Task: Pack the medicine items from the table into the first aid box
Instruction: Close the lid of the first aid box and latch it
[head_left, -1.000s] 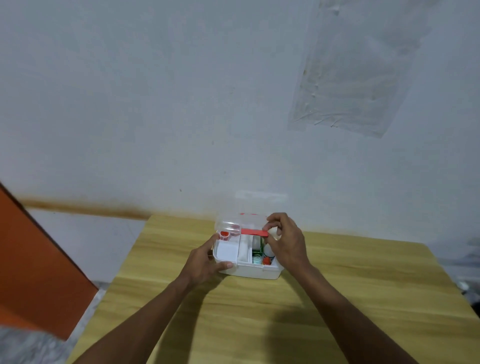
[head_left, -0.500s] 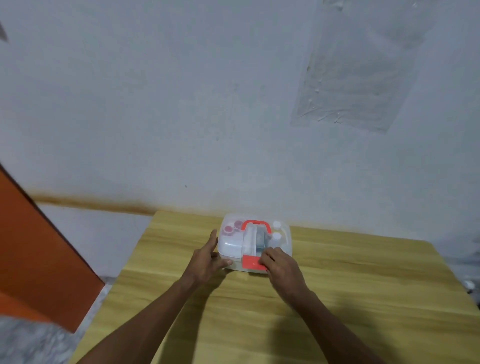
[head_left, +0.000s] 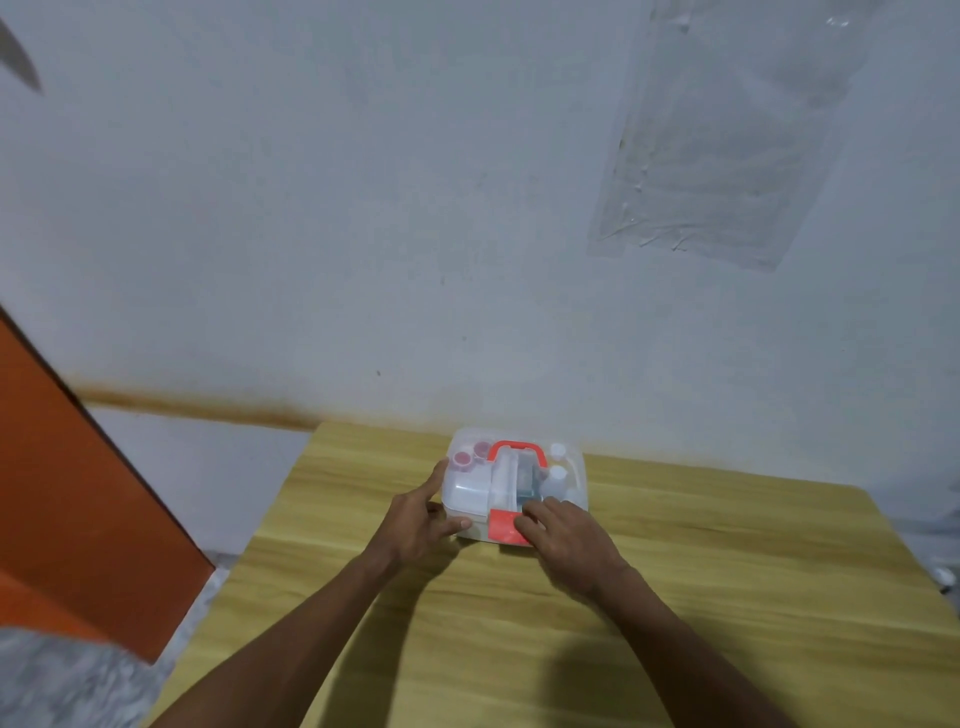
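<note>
The first aid box is a small white box with a clear lid that lies down over it, a red handle on top and a red latch at the front. Through the lid I see red-capped jars at the left and white bottles at the right. My left hand grips the box's left front corner. My right hand rests its fingertips on the red latch and the lid's front edge.
The box stands near the far edge of a wooden table, close to a grey-white wall. An orange panel stands to the left of the table. A plastic sheet is stuck on the wall.
The lid, raised a second ago, has come down over the box. My right hand moved from the lid's top edge to the red latch at the front. My left hand stayed on the box.
</note>
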